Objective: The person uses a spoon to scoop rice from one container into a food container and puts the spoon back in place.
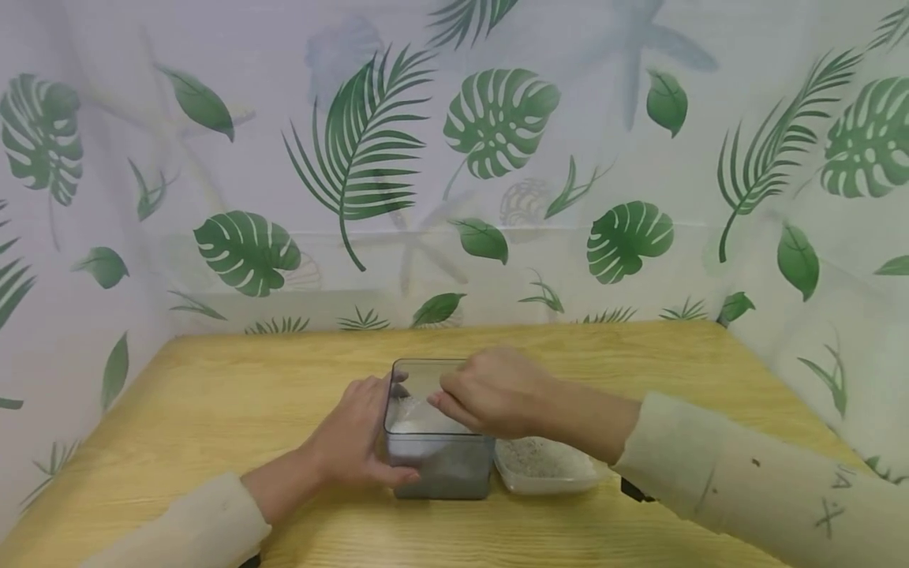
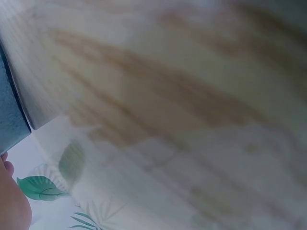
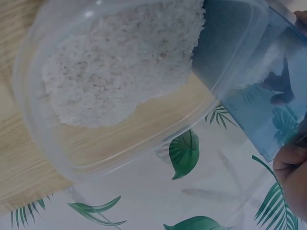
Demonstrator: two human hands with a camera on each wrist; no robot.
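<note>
Upright, clear container (image 1: 439, 442), mouth upward

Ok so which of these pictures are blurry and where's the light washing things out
Head view: evenly lit and mostly sharp, only the right hand slightly smeared over the clear tub. Left wrist view: the wooden table is heavily blurred, its grain just streaks. Right wrist view: close and soft, with pale glare on the rim of the shallow container of white grains.

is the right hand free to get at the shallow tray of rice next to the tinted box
Probably yes. The right hand hovers over the tinted box, and the rice tray lies open just below its wrist, with nothing covering it. What its grip holds is unclear.
</note>
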